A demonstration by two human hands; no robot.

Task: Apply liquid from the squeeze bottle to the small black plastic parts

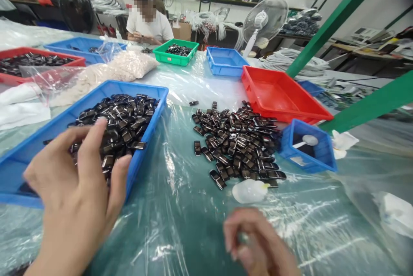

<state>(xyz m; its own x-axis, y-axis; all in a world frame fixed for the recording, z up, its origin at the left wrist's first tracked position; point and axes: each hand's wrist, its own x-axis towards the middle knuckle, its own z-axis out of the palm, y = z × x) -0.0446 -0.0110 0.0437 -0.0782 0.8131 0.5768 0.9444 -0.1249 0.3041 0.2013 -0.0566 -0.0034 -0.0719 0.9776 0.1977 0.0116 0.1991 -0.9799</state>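
1. Over the blue tray (157,119), with the left hand (79,181) spread and the thumb well apart from the fingers. Beneath and just beyond the fingertips, heaped black parts (124,115); cannot tell whether touching them.
2. At the right hand (258,241), a loose curl of fingers toward the thumb; cannot tell whether pinching anything.
3. For a clean pick, best to close thumb and forefinger on one top part rather than dig. Press lightly: glossy, so probably slippery.
4. Lift clear of the edge part (139,145), just ahead of the left thumb, near the tray's rim.
5. Ahead of the right hand, a loose pile (238,142) of similar parts; in between, a pale translucent piece (248,191) to reach around.
6. Farther ahead and right of that hand, a small blue bin (306,163) and, beyond, a red tray (277,91).
7. Under both hands, a wrinkled clear sheet (180,211); watch for snags on folds.
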